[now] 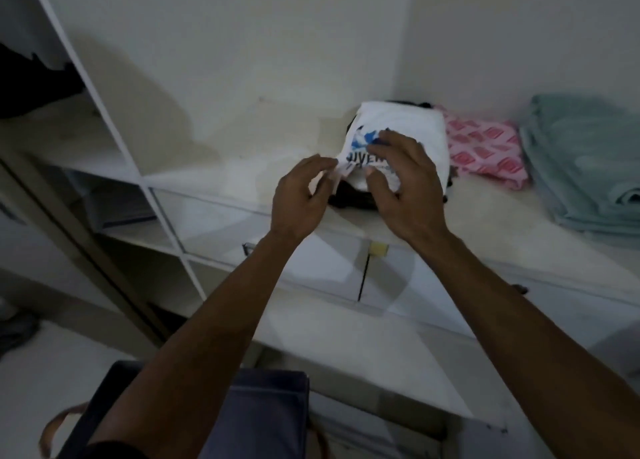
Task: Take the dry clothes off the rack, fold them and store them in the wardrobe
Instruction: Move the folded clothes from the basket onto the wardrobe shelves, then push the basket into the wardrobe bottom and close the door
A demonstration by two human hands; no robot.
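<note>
Both hands reached onto the white wardrobe shelf [214,178]. The left hand [299,199] pinched the near corner of a folded white cotton T-shirt with blue print [405,129]; the right hand [405,185] curled its fingers [388,140] over its front edge. It sat on a dark folded garment [349,199]. Smoothing that corner flat would probably steady the pile. Beyond the right fingers lay a pink patterned cloth [485,150], then a pale green folded towel [581,154].
</note>
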